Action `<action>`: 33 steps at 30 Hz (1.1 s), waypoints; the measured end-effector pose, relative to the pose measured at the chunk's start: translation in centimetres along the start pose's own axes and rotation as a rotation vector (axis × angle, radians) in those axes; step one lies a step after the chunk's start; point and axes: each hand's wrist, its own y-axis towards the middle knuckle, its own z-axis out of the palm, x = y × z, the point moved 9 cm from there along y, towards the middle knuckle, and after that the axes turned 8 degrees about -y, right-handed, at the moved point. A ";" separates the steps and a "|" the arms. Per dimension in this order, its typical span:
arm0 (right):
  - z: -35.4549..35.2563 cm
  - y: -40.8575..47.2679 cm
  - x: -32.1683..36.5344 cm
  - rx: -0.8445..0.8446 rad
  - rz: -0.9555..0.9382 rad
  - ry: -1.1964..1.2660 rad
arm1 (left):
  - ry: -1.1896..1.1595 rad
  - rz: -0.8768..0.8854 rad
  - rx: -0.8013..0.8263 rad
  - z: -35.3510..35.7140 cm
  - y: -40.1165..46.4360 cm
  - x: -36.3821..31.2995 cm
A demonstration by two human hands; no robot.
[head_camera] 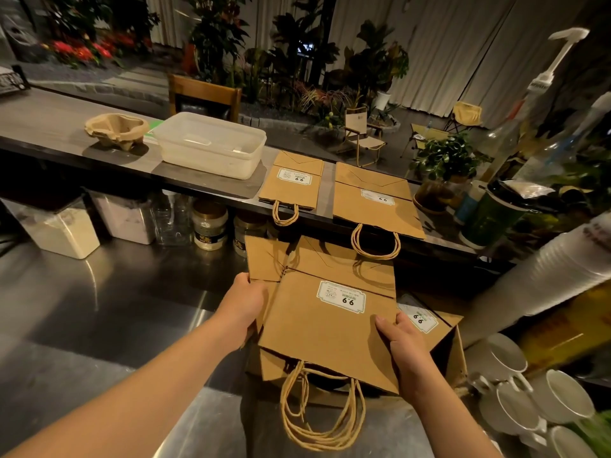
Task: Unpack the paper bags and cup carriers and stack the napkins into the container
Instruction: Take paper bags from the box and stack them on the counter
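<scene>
Both hands gripped the flat paper bag: left hand on its left edge, right hand on its right, handles hanging toward the person, counter stacks beyond the fingers.

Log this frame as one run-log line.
left hand + right hand: gripping flat paper bags | counter: small bag pile, large bag pile, cup carriers, plastic container

Both arms reach forward, left hand and right hand gripping.
</scene>
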 end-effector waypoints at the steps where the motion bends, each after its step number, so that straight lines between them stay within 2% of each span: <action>1: 0.0 0.0 0.1 -0.001 0.000 -0.009 | -0.009 -0.010 -0.001 -0.1 0.3 0.3; 6: -0.4 0.2 0.4 0.000 -0.006 -0.088 | 0.036 -0.034 0.005 0.2 0.6 0.8; 15: 0.1 0.0 0.1 0.080 -0.031 -0.080 | -0.107 -0.117 0.116 1.8 -0.5 1.3; 20: 0.7 -0.6 0.9 0.136 -0.122 -0.165 | -0.130 -0.113 0.152 2.4 -0.5 1.4; 27: 1.5 -1.1 1.1 0.174 -0.166 -0.224 | -0.051 -0.090 0.148 2.4 -1.0 1.3; 33: 0.6 -0.3 -0.5 0.024 -0.024 -0.078 | -0.039 -0.047 0.167 2.7 -1.6 0.9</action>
